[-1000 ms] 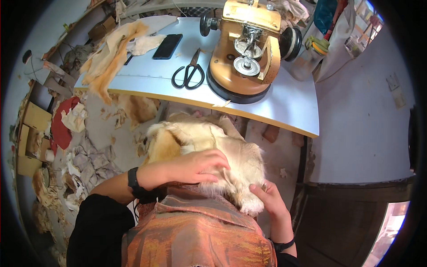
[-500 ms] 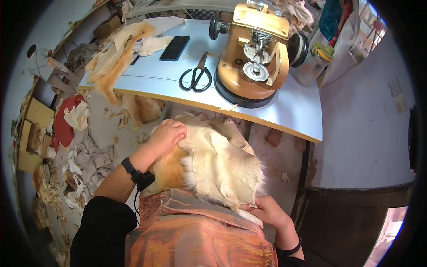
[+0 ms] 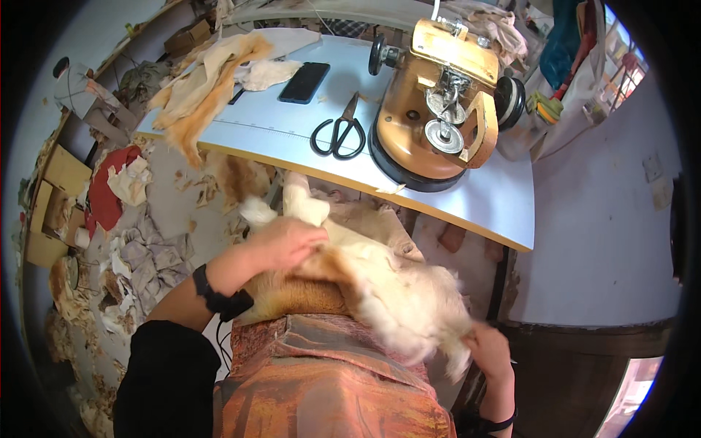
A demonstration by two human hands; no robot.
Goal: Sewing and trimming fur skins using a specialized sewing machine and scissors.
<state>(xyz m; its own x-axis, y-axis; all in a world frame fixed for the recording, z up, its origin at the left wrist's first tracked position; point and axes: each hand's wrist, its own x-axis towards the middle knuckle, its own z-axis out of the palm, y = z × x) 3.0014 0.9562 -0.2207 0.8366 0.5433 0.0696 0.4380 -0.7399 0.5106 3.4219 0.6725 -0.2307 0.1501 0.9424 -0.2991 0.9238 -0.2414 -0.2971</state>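
A cream and tan fur pelt [image 3: 383, 296], blurred by motion, lies over my lap above an orange patterned cloth [image 3: 321, 387]. My left hand [image 3: 288, 244] has its fingers closed on the pelt's upper left, where golden fur shows below it. My right hand [image 3: 488, 350] grips the pelt's right edge, fingers partly hidden in the fur. Beyond the pelt, on the pale blue tabletop [image 3: 496, 204], black-handled scissors [image 3: 339, 137] lie left of a tan fur sewing machine [image 3: 409, 146] with two metal discs.
A dark phone [image 3: 303, 82] and fur strips [image 3: 208, 87] lie on the table's left. A bag with a red cloth [image 3: 117, 186], crumpled scraps [image 3: 150, 248] and cardboard boxes [image 3: 55, 219] are on the floor and shelves at left. A pale wall [image 3: 599, 233] rises at right.
My left hand went up and left, then back right and down with the pelt folding under it. My right hand moved right, pulling the pelt's edge along. The view shifted slightly.
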